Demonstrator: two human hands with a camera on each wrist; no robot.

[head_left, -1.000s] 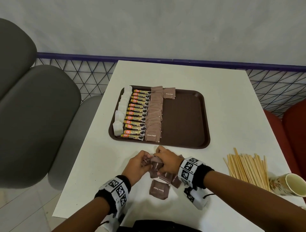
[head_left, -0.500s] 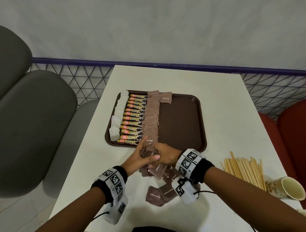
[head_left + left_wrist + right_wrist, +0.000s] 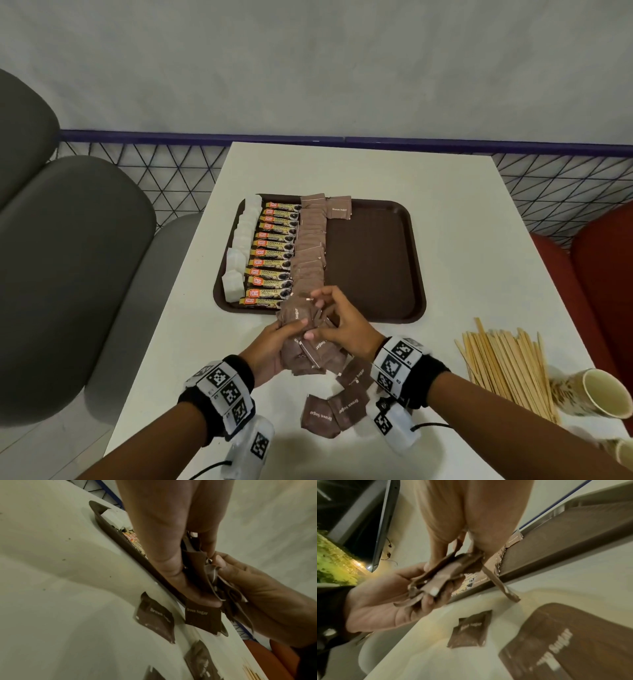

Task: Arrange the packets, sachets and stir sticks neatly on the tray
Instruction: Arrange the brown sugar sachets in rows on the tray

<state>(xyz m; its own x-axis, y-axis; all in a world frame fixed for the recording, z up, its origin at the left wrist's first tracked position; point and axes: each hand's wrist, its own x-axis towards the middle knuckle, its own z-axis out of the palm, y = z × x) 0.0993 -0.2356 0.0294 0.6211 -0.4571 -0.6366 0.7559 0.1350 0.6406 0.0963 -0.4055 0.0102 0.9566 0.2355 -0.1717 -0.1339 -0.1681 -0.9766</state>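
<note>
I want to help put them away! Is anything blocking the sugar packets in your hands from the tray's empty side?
Nothing visible blocks them. The bundle of brown sugar sachets sits at the dark brown plastic tray's near edge; its right half is bare.

Matt brown paper sachets (image 3: 317, 416), a smooth dark plastic tray (image 3: 376, 260), pale wooden stir sticks (image 3: 507, 370), a smooth white bench (image 3: 462, 240).

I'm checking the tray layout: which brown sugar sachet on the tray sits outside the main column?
The lone brown sugar sachet at the tray's far edge, flat just right of the column's top, label up; the others overlap in one row.
</note>
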